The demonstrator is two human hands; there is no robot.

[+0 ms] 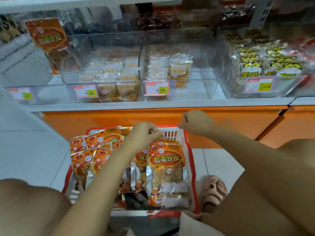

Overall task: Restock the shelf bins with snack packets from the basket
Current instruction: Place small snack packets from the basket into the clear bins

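A red basket (193, 160) on the floor holds several orange snack packets (95, 143). My left hand (144, 135) is over the basket's far end, its fingers curled and pinching the top edge of one orange packet (166, 160), which stands up above the rest. My right hand (196, 122) hovers in a fist past the basket's far right corner, in front of the orange shelf base, with nothing visible in it. One more orange packet (48, 38) leans upright in the leftmost clear shelf bin (56, 82).
Two middle clear bins (141, 68) hold pale yellow packets behind 8.80 price tags. A right bin (228, 86) holds yellow cat-print packets. The orange shelf base (102, 118) stands just behind the basket. My knees flank the basket and a sandalled foot (214, 189) is right of it.
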